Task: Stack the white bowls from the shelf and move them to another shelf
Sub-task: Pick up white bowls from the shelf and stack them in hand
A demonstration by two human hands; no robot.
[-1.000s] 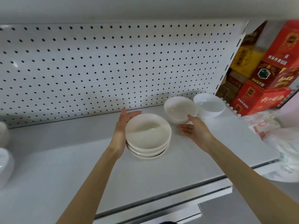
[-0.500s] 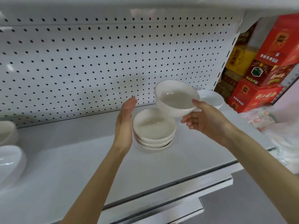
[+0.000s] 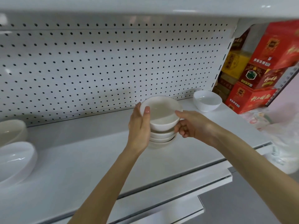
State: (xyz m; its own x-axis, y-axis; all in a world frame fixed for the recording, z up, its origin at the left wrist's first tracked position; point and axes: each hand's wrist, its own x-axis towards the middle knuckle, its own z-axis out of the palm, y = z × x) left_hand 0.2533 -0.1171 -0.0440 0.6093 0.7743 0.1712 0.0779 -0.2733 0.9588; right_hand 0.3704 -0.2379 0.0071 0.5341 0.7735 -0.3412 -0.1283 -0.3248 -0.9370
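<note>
The right hand is pinching the top bowl, with the thumb lying on the near-right rim and the curled fingers tucking under the wall, so the bowl is hanging level over the stack of white bowls. The left hand is cupping its left side, thumb hooking over the rim and fingers wrapping behind, most likely steering it so the foot is dropping centred into the bowl beneath. I cannot tell whether it is seated yet; it is riding high, either just above the stack or barely touching it.

The stack is standing in the middle of the shelf, near the pegboard back panel and well back from the near edge. A single white bowl is waiting at the far right, close to the shelf's end and the red cartons beyond. Bare shelf is running left toward the large white dishes, and the shelf above is limiting lift height.
</note>
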